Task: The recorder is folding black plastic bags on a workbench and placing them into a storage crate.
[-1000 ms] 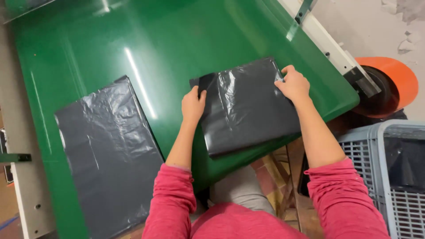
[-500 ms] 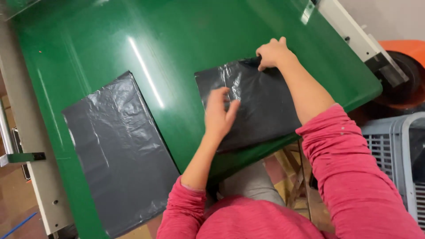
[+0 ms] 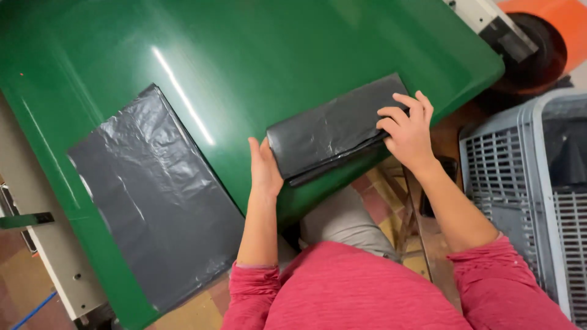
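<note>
Bright overhead glare streaks the green table [image 3: 318,55].

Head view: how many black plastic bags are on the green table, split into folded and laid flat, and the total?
Folded black bag, between the left hand and right hand: 1
Flat black bag, lying apart on the green table: 1
Total: 2

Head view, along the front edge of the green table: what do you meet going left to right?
Flat grey plastic bag → left hand → folded grey plastic bag → right hand → grey slatted crate.
</note>
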